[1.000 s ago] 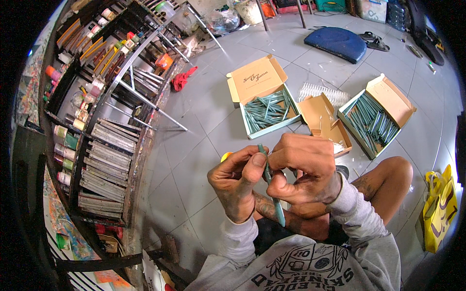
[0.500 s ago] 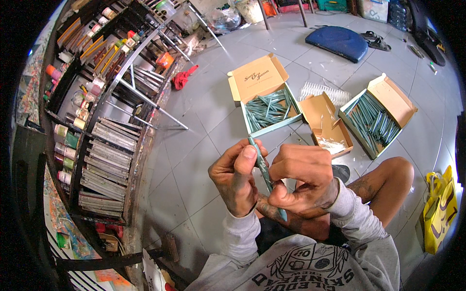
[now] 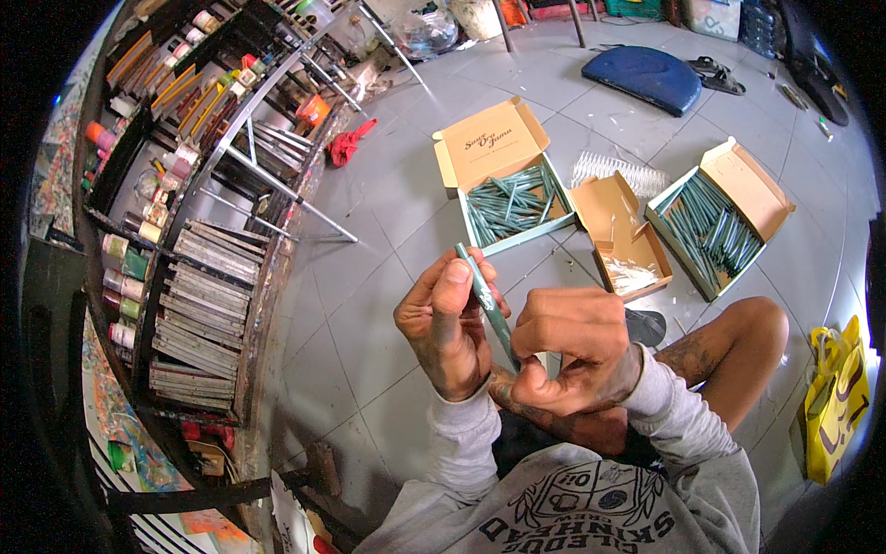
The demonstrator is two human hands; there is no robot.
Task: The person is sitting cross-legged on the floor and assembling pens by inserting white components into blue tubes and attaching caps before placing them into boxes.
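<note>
A slim teal pen [image 3: 489,303] with white print slants between my hands, above my crossed legs. My left hand [image 3: 449,328] pinches its upper part between thumb and fingers. Near the lower end, my right hand [image 3: 577,342] is closed, with thumb and forefinger against the pen; the tip is hidden behind these fingers. Beyond my hands, an open box [image 3: 524,242] holds many similar teal pens. A second open box [image 3: 709,288] at the right is also full of them. Between the two stands a smaller brown carton [image 3: 614,217] with thin white pieces inside.
Behind the carton lies a clear ridged plastic tray [image 3: 620,174]. A blue seat pad [image 3: 641,79] and sandals [image 3: 715,76] are farther back. At the left stands a shelf of paint jars and frames [image 3: 208,314], with a metal stand [image 3: 305,210]. A yellow bag [image 3: 833,402] sits at the right.
My left hand and the pen's upper end have shifted slightly left and up. The pen's pointed lower end, which showed below my right hand, is now out of sight.
</note>
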